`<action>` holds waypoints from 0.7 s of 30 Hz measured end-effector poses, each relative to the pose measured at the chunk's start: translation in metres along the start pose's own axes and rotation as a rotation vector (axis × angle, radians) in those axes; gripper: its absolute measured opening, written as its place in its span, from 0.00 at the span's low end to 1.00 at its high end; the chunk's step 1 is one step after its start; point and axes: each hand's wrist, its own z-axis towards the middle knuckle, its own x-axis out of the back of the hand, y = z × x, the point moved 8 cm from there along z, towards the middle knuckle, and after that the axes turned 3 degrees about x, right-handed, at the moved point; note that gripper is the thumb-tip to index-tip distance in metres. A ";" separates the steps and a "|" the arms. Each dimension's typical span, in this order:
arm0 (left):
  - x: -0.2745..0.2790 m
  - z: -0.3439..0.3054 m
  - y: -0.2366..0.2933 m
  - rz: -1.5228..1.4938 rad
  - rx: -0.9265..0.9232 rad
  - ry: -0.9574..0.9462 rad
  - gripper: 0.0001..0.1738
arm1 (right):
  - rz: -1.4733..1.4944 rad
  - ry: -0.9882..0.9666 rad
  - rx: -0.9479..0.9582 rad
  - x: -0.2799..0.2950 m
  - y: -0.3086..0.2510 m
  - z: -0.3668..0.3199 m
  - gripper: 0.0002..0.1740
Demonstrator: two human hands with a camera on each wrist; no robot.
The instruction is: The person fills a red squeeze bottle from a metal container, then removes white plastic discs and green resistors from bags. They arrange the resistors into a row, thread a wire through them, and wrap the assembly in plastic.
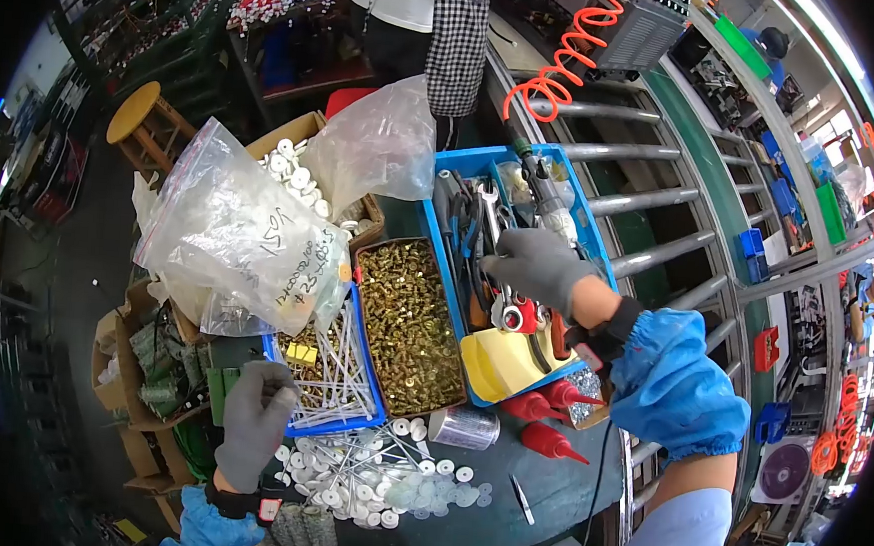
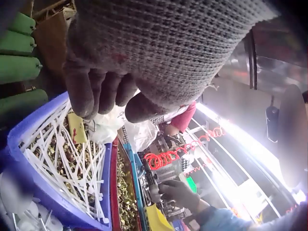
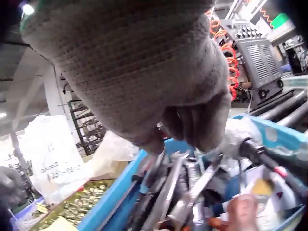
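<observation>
My gloved right hand [image 1: 537, 267] reaches over the blue tool tray [image 1: 599, 245], fingers bent downward. In the right wrist view its fingertips [image 3: 209, 137] hang just above wrenches [image 3: 175, 192] and other hand tools, and nothing shows between thumb and fingers. My gloved left hand [image 1: 253, 422] hovers by the left side of a blue bin [image 1: 382, 407]. Its fingers [image 2: 79, 98] are loosely bent with nothing in them. Thin white strips [image 1: 346, 363] lie in that bin over small brass-coloured parts, along with a yellow piece [image 2: 77, 129].
Between bin and tray sits a box of brass-coloured fittings [image 1: 408, 331]. White discs [image 1: 374, 489], tweezers [image 1: 521, 500] and red-tipped bottles [image 1: 552, 440] lie in front. Plastic bags [image 1: 249, 241] stand behind; a red coiled hose [image 1: 559, 75] hangs above a roller conveyor [image 1: 642, 200].
</observation>
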 end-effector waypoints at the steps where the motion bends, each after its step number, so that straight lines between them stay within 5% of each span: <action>1: -0.005 0.000 -0.001 -0.014 0.012 -0.018 0.13 | 0.024 -0.088 -0.022 -0.015 -0.002 0.009 0.24; 5: -0.021 -0.004 0.020 0.041 -0.015 -0.067 0.12 | -0.021 -0.048 -0.140 -0.045 -0.010 0.027 0.24; 8: -0.022 -0.007 0.022 0.045 -0.021 -0.059 0.12 | -0.299 -0.201 -0.206 -0.059 -0.018 0.033 0.24; 15: -0.004 -0.017 -0.001 0.001 0.035 -0.068 0.12 | 0.331 0.251 -0.004 0.002 0.046 0.035 0.22; 21: -0.010 -0.017 -0.001 0.006 0.013 -0.078 0.10 | 0.054 0.242 0.029 0.001 0.064 0.033 0.22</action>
